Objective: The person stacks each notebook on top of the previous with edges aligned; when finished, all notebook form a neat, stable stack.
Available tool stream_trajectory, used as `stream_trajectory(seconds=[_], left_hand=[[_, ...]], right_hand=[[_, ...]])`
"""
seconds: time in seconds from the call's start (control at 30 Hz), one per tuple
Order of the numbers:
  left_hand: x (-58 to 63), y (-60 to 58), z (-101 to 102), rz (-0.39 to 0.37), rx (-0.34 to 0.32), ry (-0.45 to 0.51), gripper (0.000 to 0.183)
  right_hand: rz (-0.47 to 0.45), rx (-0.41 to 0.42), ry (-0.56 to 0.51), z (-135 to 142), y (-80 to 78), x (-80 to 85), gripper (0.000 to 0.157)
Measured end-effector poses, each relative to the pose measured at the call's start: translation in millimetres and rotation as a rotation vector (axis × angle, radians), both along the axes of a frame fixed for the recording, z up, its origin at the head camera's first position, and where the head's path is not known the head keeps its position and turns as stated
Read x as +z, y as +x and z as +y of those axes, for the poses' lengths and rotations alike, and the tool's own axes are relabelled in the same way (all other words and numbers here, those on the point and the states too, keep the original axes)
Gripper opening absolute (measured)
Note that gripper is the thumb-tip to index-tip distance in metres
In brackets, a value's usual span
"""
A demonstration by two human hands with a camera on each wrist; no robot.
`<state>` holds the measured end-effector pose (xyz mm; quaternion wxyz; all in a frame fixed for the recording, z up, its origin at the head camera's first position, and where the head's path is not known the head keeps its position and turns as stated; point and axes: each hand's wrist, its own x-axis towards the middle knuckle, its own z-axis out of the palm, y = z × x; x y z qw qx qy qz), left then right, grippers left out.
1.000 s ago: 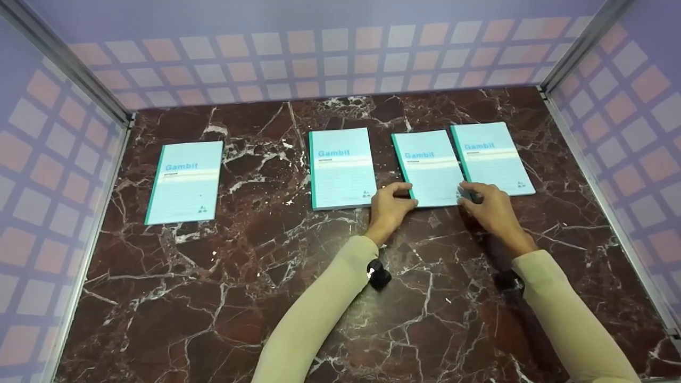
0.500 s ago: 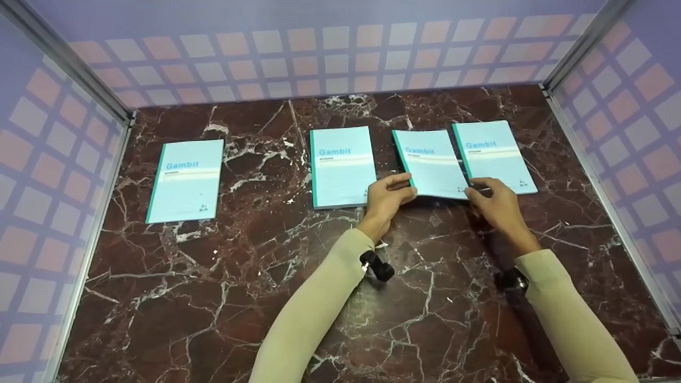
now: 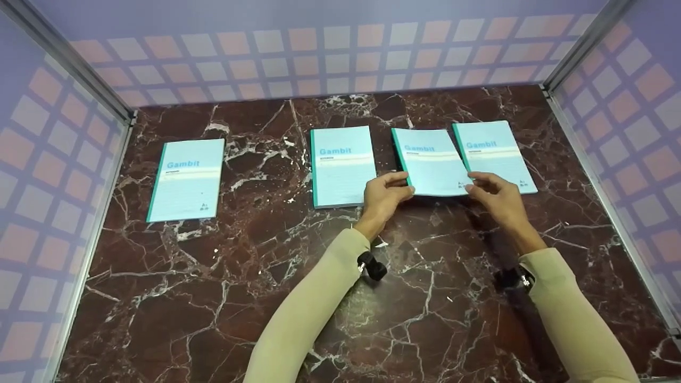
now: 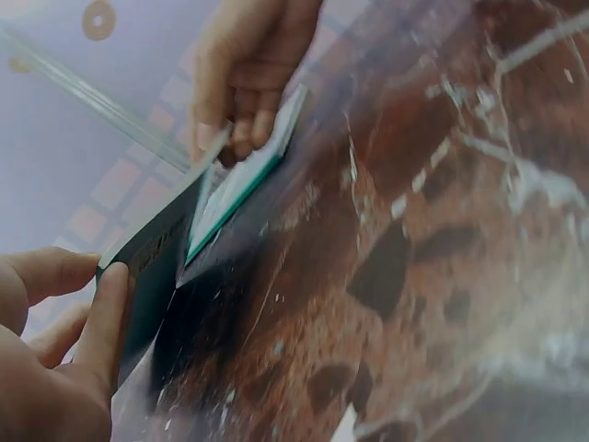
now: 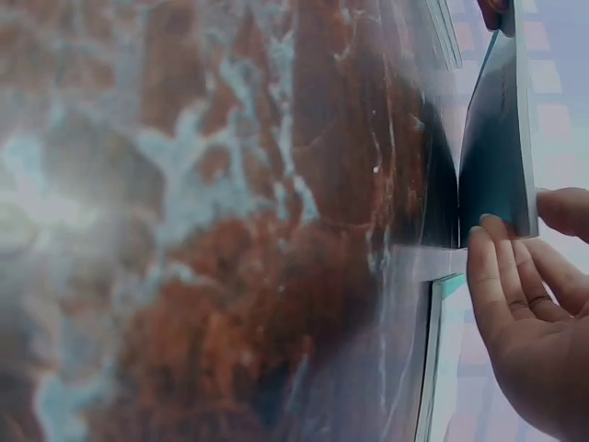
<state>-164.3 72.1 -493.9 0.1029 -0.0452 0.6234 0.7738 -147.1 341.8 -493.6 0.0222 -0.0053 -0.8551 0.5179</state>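
Note:
Both hands hold one pale blue notebook (image 3: pixel 432 165) with a green spine by its near corners. The left hand (image 3: pixel 384 198) pinches the lower left corner at the spine, thumb and fingers on opposite faces. At the lower right corner the right hand (image 3: pixel 499 199) pinches the cover between thumb and fingers. The notebook's near edge is raised off the table, as the right wrist view shows its underside (image 5: pixel 492 138) tilted up. A second notebook (image 3: pixel 495 154) lies flat just right of it, partly behind the right hand. Left of it, a third notebook (image 3: pixel 343 165) lies by the left hand.
Another matching notebook (image 3: pixel 186 181) lies apart on the left of the dark red marble table (image 3: pixel 255 255). Lilac panels with a checked pattern (image 3: pixel 340 50) close off the back and both sides. Metal posts (image 3: pixel 580 45) stand at the back corners.
The held notebook's near edge has risen from the table, with both hands moving slightly up and away from the body. The other notebooks have stayed in place.

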Motion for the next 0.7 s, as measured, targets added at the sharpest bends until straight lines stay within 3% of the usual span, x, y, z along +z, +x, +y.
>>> stream_trajectory(seconds=[0.17,0.37,0.7], left_hand=[[1.7,0.8,-9.8,0.110,-0.041,-0.174,0.035],[4.6,-0.6,-23.8,0.197,-0.049,-0.279,0.035],[6.4,-1.5,-51.3,0.197,-0.026,-0.327,0.036]], right_hand=[[0.041,0.002,0.008,-0.3,-4.6,-5.2,0.040],[0.076,0.010,-0.028,-11.4,-9.5,-3.6,0.039],[0.105,0.074,-0.072,-53.9,-0.5,33.3,0.039]])
